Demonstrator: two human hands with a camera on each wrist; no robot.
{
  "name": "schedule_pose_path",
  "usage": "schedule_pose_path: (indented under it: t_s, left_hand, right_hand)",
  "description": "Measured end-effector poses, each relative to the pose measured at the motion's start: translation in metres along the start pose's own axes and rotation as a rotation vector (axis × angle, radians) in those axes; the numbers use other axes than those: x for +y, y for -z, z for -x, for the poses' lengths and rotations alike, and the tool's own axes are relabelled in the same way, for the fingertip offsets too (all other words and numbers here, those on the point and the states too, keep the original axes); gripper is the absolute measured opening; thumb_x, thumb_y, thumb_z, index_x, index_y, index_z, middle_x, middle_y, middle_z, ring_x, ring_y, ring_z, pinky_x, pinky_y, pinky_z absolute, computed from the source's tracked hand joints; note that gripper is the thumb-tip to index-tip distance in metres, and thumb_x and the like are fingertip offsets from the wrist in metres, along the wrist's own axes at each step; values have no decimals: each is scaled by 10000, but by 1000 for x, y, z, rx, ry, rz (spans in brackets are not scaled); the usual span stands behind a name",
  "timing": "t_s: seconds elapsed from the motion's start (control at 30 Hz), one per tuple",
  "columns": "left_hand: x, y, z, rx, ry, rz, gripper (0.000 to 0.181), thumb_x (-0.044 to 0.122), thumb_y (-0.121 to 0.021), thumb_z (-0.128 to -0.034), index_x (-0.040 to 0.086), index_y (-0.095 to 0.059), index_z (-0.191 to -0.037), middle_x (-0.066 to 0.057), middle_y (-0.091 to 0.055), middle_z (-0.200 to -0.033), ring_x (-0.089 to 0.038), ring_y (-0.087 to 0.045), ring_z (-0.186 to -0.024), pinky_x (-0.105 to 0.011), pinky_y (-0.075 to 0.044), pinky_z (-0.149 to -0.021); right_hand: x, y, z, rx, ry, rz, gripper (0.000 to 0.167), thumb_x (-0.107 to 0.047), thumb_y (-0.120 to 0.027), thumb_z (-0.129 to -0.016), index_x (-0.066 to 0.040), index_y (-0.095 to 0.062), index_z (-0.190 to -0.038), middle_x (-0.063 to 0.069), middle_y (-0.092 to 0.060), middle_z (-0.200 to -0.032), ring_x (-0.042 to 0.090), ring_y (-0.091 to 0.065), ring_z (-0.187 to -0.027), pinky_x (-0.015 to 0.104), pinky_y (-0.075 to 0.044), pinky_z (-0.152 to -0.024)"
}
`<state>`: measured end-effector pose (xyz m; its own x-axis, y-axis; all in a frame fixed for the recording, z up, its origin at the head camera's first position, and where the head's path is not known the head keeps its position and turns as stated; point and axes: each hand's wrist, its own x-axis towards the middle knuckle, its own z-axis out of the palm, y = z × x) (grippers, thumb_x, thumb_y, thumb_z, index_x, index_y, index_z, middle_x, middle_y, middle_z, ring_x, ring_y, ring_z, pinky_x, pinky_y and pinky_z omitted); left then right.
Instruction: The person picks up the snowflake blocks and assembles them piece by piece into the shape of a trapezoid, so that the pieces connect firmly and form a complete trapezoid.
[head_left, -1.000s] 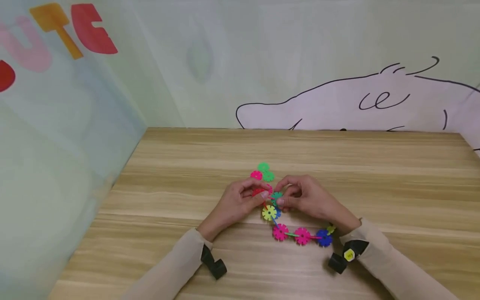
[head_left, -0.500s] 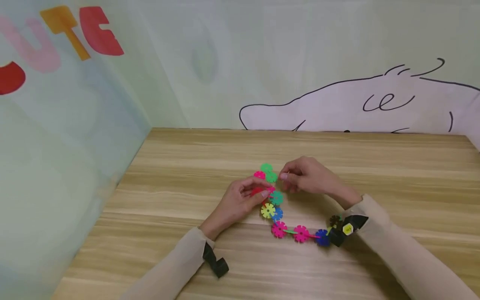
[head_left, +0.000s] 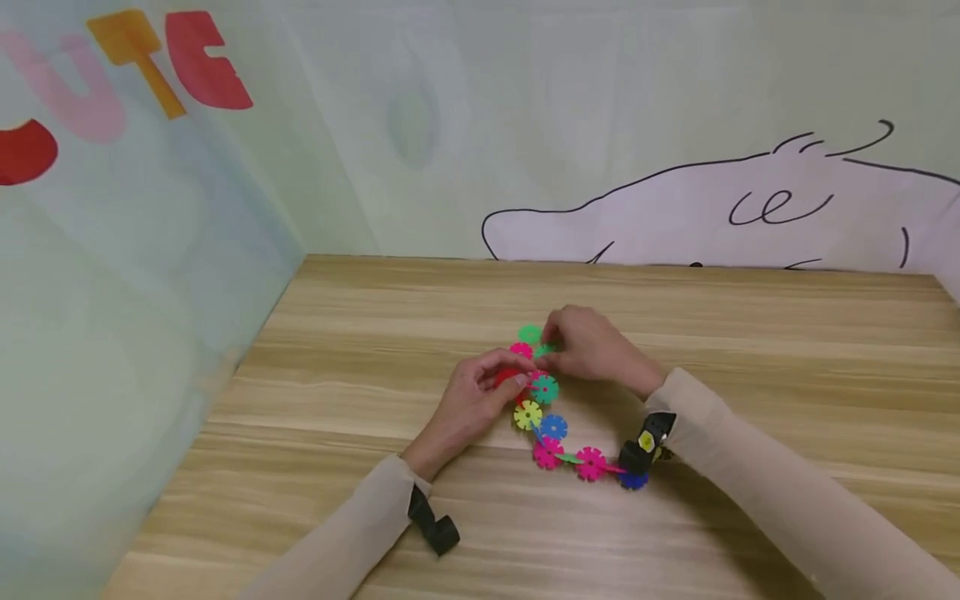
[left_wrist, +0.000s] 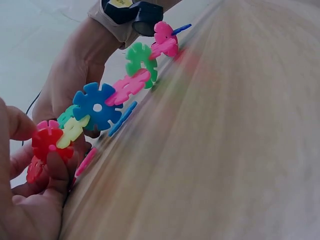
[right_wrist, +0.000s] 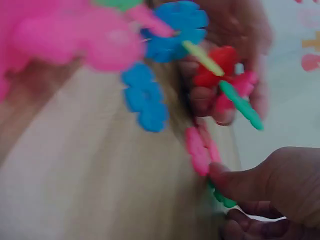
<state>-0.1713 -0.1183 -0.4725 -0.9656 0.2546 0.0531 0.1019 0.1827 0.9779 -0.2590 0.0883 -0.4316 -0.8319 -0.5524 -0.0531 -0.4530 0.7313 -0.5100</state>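
Observation:
My left hand [head_left: 468, 400] pinches a red notched interlocking disc [left_wrist: 48, 142] at the end of a chain of colourful discs. Joined near it are a pink disc [right_wrist: 245, 84], a teal disc [head_left: 545, 389] and a yellow disc [head_left: 528, 415]. The chain runs toward the front right, through pink discs [head_left: 591, 463] and a dark blue one [head_left: 633, 480]. My right hand [head_left: 588, 346] reaches to the loose discs behind, its thumb and fingers at a green disc [right_wrist: 222, 197]; whether they pinch it is unclear. A loose pink disc [head_left: 521, 351] lies beside it.
Another green disc [head_left: 529, 334] lies farthest back on the wooden table [head_left: 375, 325]. A loose blue disc [head_left: 554, 427] lies beside the chain. Behind the table stands a printed wall [head_left: 420, 192]. My right forearm [head_left: 750, 467] covers the chain's far end.
My right hand has left the teal disc and moved back, then left to the loose green disc. My left hand keeps its hold on the red disc. The chain has shifted slightly left.

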Motion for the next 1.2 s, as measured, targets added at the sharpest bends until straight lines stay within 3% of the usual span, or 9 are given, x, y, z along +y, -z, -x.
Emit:
schedule_pose_path:
  t_s: [0.13, 0.3, 0.4, 0.53, 0.7, 0.9, 1.07, 1.2]
  left_hand:
    - [1, -1, -1, 11, -1, -11, 206, 42, -612, -1043, 40, -752, -1193, -145, -770, -1231, -98, -681, -1011, -187, -567, -896]
    - [1, -2, -1, 16, -1, -33, 203, 63, -617, -1052, 62, -769, -1187, -118, -783, -1224, -123, -671, -1035, -183, -557, -899]
    - [0, -2, -1, 12, -4, -34, 200, 72, -625, -1051, 64, -772, -1186, -119, -790, -1218, -136, -672, -1047, -190, -558, -907]
    - [0, -2, -1, 10, 1, -25, 201, 86, -633, -1048, 68, -774, -1190, -119, -795, -1214, -127, -678, -1061, -191, -555, -922]
    - [1, -2, 0, 14, 16, -15, 193, 99, -644, -1056, 44, -770, -1191, -135, -801, -1203, -92, -691, -1034, -183, -564, -908]
    - [1, -2, 0, 6, 21, -11, 199, 121, -670, -1053, 31, -779, -1193, -146, -801, -1193, -66, -699, -992, -182, -574, -890]
    - [1, -2, 0, -9, 26, -2, 213, 160, -688, -1056, 67, -800, -1211, -115, -810, -1221, -70, -724, -1054, -189, -585, -917]
    - [0, -2, 0, 10, 21, -7, 217, 161, -698, -1054, 40, -813, -1192, -128, -817, -1213, -80, -744, -1105, -192, -590, -939]
  right_hand:
    - [10, 10, 9, 20, -57, -131, 153, -168, -828, -940, -50, -738, -978, 87, -780, -883, 170, -650, -773, 289, -517, -696]
    - [16, 18, 42, 68, -42, -295, 121, -90, -780, -974, -24, -777, -1075, 104, -815, -944, 156, -731, -844, 248, -559, -747]
    - [12, 15, 66, 104, -12, -333, 107, -65, -781, -971, -51, -792, -1076, 64, -821, -935, 151, -748, -855, 220, -576, -753]
    - [5, 1, 87, 203, 37, -289, 59, -96, -809, -959, -116, -809, -1014, -22, -813, -870, 94, -726, -784, 206, -578, -707]
    - [1, -19, 93, 360, 120, -258, 56, -91, -841, -928, -118, -829, -975, -21, -831, -872, 40, -730, -750, 214, -597, -689]
    - [3, -31, 91, 503, 254, -230, 101, -6, -857, -881, -78, -822, -942, 42, -838, -869, 117, -785, -737, 199, -625, -681]
    - [4, -33, 88, 554, 307, -210, 143, 51, -866, -840, -64, -815, -908, 52, -834, -859, 135, -787, -730, 152, -603, -681]
    - [1, -33, 84, 560, 297, -190, 107, 19, -857, -868, -64, -807, -913, 54, -834, -852, 138, -786, -736, 218, -628, -678]
